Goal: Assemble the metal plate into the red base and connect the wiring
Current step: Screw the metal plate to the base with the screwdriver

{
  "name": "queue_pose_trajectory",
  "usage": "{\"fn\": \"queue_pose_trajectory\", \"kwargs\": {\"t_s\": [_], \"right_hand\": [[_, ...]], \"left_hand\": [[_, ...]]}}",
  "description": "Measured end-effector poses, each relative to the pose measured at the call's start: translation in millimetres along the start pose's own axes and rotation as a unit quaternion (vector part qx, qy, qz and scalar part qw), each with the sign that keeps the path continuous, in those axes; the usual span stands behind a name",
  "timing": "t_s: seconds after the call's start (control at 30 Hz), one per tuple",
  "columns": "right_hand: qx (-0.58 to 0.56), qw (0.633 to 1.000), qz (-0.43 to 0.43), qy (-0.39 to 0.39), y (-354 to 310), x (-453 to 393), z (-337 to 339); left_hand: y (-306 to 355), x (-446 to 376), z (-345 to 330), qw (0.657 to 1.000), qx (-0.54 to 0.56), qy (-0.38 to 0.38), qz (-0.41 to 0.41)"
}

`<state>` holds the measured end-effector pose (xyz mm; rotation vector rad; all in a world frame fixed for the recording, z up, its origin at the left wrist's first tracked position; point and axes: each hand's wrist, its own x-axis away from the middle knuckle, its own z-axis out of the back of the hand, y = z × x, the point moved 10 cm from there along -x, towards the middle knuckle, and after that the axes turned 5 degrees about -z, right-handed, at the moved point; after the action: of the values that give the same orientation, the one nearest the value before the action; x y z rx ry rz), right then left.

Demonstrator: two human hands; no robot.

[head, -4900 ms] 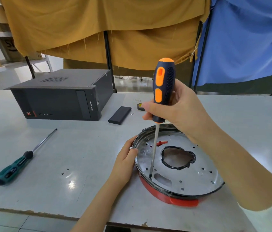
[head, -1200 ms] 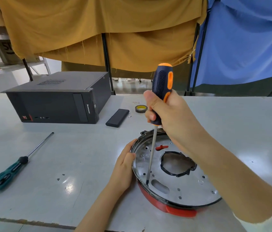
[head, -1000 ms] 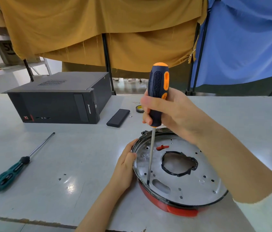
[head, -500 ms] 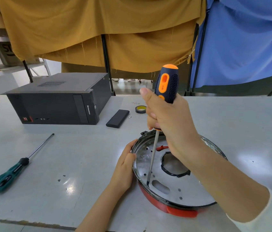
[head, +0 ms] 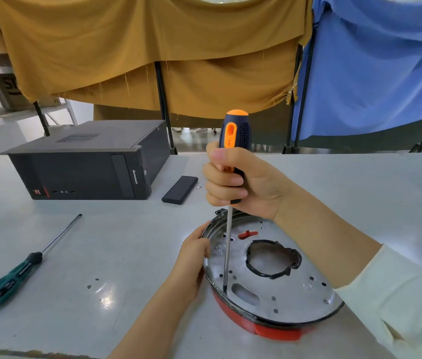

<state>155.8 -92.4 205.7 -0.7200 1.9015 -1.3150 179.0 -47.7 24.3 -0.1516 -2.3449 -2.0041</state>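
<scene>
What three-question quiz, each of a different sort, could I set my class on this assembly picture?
1. True or false: the right hand grips the green screwdriver.
2. Multiple choice: where does the tip of the orange screwdriver rest? A) in the large central opening; B) at a small hole near the metal plate's left edge; C) on the table.
3. Fill in: the left hand steadies the plate's ____ edge.

Key: 1. False: the green screwdriver lies untouched on the table. 2. B. 3. Left, above the red base.
</scene>
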Motion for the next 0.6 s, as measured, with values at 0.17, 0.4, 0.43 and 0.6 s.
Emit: {"fn": "queue_pose_trajectory", "kwargs": {"t_s": [0.17, 0.4, 0.43, 0.6], "right_hand": [[0.082, 0.946, 0.092, 0.301, -7, 20, 35], [0.144, 0.932, 0.097, 0.319, -17, 35, 30], [0.133, 0.957, 0.068, 0.25, -15, 25, 24], [0.099, 0.995, 0.002, -0.01, -13, 5, -7]], "left_hand": [[-5, -2, 12, 0.992, 0.044, 0.12, 0.006], [-6, -3, 13, 0.992, 0.022, 0.119, 0.025], [-6, -4, 13, 0.994, 0.02, 0.106, 0.032], [-3, -5, 7, 0.995, 0.032, 0.086, 0.048]]}}
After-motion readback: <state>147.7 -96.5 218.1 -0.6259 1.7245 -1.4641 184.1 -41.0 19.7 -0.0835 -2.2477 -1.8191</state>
